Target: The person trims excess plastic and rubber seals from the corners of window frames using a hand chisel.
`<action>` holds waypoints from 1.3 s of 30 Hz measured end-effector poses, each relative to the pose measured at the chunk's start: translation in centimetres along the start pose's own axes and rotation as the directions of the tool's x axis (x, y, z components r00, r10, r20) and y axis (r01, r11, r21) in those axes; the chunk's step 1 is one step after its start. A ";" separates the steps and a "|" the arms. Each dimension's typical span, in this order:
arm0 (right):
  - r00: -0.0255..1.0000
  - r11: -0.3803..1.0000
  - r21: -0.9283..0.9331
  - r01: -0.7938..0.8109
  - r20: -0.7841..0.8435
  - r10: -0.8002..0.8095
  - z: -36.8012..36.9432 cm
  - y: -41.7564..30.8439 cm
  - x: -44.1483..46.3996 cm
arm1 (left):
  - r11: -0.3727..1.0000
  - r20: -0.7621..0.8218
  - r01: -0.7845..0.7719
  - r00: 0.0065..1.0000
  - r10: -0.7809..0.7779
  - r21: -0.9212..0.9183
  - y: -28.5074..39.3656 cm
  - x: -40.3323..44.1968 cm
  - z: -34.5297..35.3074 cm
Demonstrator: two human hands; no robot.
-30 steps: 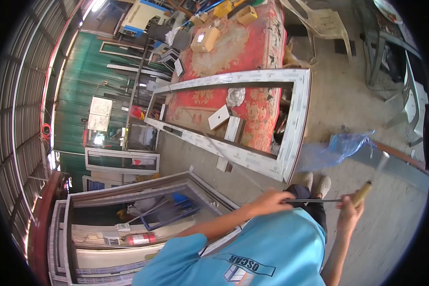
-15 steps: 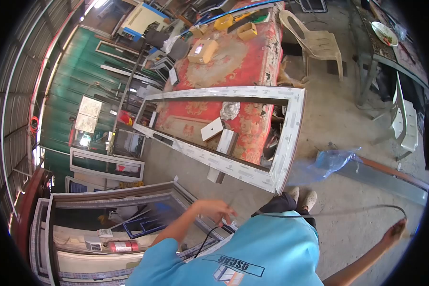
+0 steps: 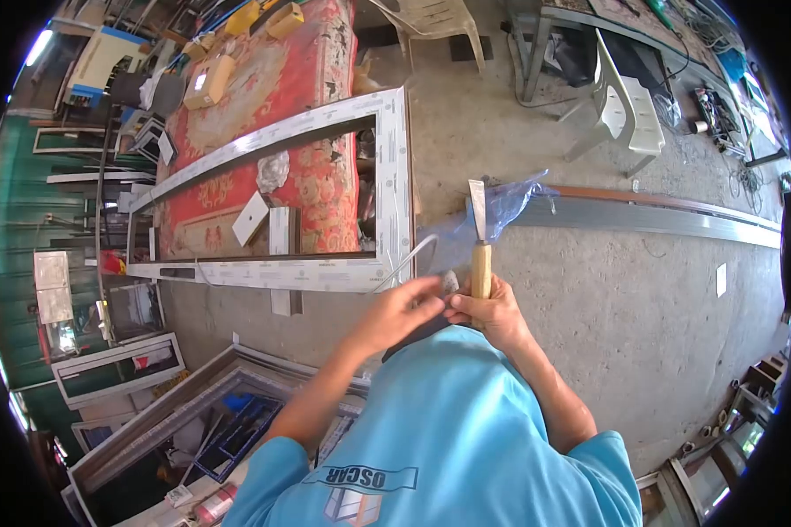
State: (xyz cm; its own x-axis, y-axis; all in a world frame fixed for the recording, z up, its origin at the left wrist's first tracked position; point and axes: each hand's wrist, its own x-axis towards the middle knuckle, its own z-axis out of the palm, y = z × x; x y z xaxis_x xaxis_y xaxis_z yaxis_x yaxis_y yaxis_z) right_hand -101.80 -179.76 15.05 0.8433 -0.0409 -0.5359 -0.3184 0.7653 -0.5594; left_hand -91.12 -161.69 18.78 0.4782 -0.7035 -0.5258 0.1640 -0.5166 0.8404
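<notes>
In the head view, my right hand (image 3: 498, 316) is closed around the wooden handle of a scraper (image 3: 481, 272), held upright with its flat metal blade pointing away from me. My left hand (image 3: 402, 314) is just left of it, fingers curled and slightly blurred. A thin pale flexible strip (image 3: 424, 243) loops up from the left fingers and bends back toward the frame; the exact grip is partly hidden. Ahead lies a long white window frame (image 3: 308, 274) covered in printed protective film, resting across a table with a red patterned carpet (image 3: 237, 149).
A white block (image 3: 279, 230) and crumpled silver wrap (image 3: 273, 171) show through the frame's opening. Blue plastic film (image 3: 501, 206) and long metal profiles (image 3: 642, 215) lie on the floor. White plastic chairs (image 3: 628, 114) stand at the right; more frames (image 3: 193, 400) lean at lower left.
My right hand has come in from far right to beside my left, now with the scraper upright. The long dark strip stretched between my hands no longer shows. The view has turned right.
</notes>
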 end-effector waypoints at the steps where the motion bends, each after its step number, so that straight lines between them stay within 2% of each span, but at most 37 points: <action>1: 1.000 1.000 0.001 0.002 -0.004 -0.002 0.3 0.0 -0.2 | 0.994 -0.019 -0.024 1.000 0.022 -0.111 0.0 0.1 1.6; 2: 0.999 1.000 -0.028 0.011 0.035 -0.010 0.4 -0.2 -0.4 | 0.994 -0.007 -0.026 1.000 0.025 -0.109 0.1 -0.1 1.6; 4: 0.998 0.998 -0.057 0.021 0.059 -0.018 0.2 -0.1 -0.8 | 0.985 0.010 0.170 0.985 -0.170 -0.023 0.2 -0.6 1.7; 5: 1.000 0.992 -0.120 0.028 0.014 -0.026 0.2 0.3 -0.8 | 0.991 -0.053 0.118 0.991 -0.121 -0.056 -1.7 -1.0 1.8; 6: 0.999 0.983 -0.179 0.030 -0.028 -0.035 0.1 0.8 -0.9 | 0.991 -0.044 0.121 0.991 -0.124 -0.054 -3.3 -1.4 1.6; 7: 0.996 0.966 -0.254 0.034 -0.068 -0.053 -0.1 1.0 -0.9 | 0.980 -0.043 0.193 0.980 -0.195 -0.056 -4.7 -1.7 1.2; 8: 0.995 0.969 -0.243 0.035 -0.078 -0.055 -0.4 1.2 -1.0 | 0.963 -0.041 0.264 0.963 -0.266 -0.055 -6.4 -2.0 0.8; 9: 0.992 0.954 -0.301 0.006 -0.120 -0.044 -0.9 1.4 -1.2 | 0.943 -0.088 0.317 0.941 -0.326 -0.101 -8.7 -2.1 0.6; 10: 0.986 0.935 -0.355 -0.028 -0.164 -0.033 -1.4 1.6 -1.4 | 0.941 -0.076 0.327 0.940 -0.334 -0.091 -11.4 -2.2 0.2; 11: 0.983 0.929 -0.370 -0.018 -0.176 -0.051 -2.1 1.9 -1.6 | 0.924 -0.141 0.376 0.913 -0.382 -0.066 -14.0 -2.3 -0.3; 12: 0.980 0.935 -0.355 -0.025 -0.191 -0.047 -2.7 2.1 -1.8 | 0.903 -0.206 0.427 0.880 -0.427 -0.045 -14.7 -2.5 -0.8; 13: 0.971 0.901 -0.431 -0.046 -0.230 -0.060 -3.4 2.2 -2.0 | 0.898 -0.194 0.439 0.879 -0.436 -0.032 -15.3 -2.8 -1.5; 14: 0.961 0.861 -0.503 -0.071 -0.266 -0.076 -4.0 2.5 -2.2 | 0.750 -0.082 0.597 0.795 -0.601 0.285 -14.8 -2.9 -2.4; 15: 0.954 0.834 -0.548 -0.062 -0.278 -0.112 -4.8 3.1 -2.3 | 0.515 -0.036 0.626 0.655 -0.755 0.585 -14.2 -3.0 -3.0; 16: 0.951 0.842 -0.536 -0.067 -0.290 -0.109 -5.5 3.5 -2.2 | 0.506 -0.032 0.622 0.649 -0.760 0.597 -13.6 -3.2 -3.5; 18: 0.955 0.742 -0.664 -0.091 -0.270 -0.124 -6.6 4.1 -2.1 | 0.545 0.091 0.566 0.637 -0.765 0.618 -12.2 -3.2 -4.0; 19: 0.951 0.753 -0.650 -0.102 -0.285 -0.118 -6.7 4.2 -2.2 | 0.535 0.098 0.562 0.626 -0.774 0.631 -12.2 -3.1 -4.1; 20: 0.946 0.771 -0.626 -0.117 -0.306 -0.105 -6.3 3.8 -2.4 | 0.745 0.147 0.542 0.762 -0.631 0.389 -12.2 -2.9 -4.1; 21: 0.941 0.788 -0.602 -0.133 -0.326 -0.090 -6.0 3.4 -2.4 | 0.884 0.136 0.453 0.874 -0.466 0.113 -12.1 -2.7 -4.1; 22: 0.938 0.794 -0.591 -0.141 -0.335 -0.084 -5.9 3.2 -2.3 | 0.879 0.145 0.461 0.868 -0.475 0.120 -12.2 -2.3 -3.8; 24: 0.935 0.835 -0.527 -0.157 -0.351 -0.045 -5.7 3.1 -2.0 | 0.937 -0.118 0.343 0.935 -0.334 0.070 -12.3 -0.9 -2.7; 25: 0.931 0.840 -0.516 -0.167 -0.362 -0.038 -5.6 3.1 -1.9 | 0.920 -0.160 0.393 0.908 -0.387 0.008 -12.7 -0.5 -2.1; 26: 0.929 0.843 -0.507 -0.181 -0.370 -0.023 -5.8 3.2 -2.0 | 0.913 -0.135 0.407 0.906 -0.400 0.023 -13.5 -0.1 -1.5; 28: 0.925 0.845 -0.498 -0.194 -0.379 -0.011 -6.0 3.0 -1.9 | 0.882 -0.240 0.382 0.861 -0.448 -0.277 -14.7 0.1 -0.8; 29: 0.926 0.844 -0.501 -0.192 -0.376 -0.013 -6.2 3.0 -1.9 | 0.880 -0.227 0.392 0.862 -0.454 -0.270 -14.6 0.2 -0.5; 31: 0.925 0.845 -0.498 -0.197 -0.380 -0.008 -6.7 3.3 -2.1 | 0.827 -0.293 0.281 0.839 -0.458 -0.486 -14.2 0.1 0.1; 39: 0.919 0.883 -0.441 -0.160 -0.394 -0.031 -8.5 4.6 -2.2 | 0.699 -0.243 0.340 0.769 -0.592 -0.628 -12.1 0.2 -0.3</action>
State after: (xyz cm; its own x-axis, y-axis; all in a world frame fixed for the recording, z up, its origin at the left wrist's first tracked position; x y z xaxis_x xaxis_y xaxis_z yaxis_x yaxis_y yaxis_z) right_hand -108.81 -181.63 8.28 0.6139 -0.3142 -0.7242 -0.6070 0.3987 -0.6875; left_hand -92.70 -155.46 8.55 0.4799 -0.1163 -0.8696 0.8197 -0.2939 0.4917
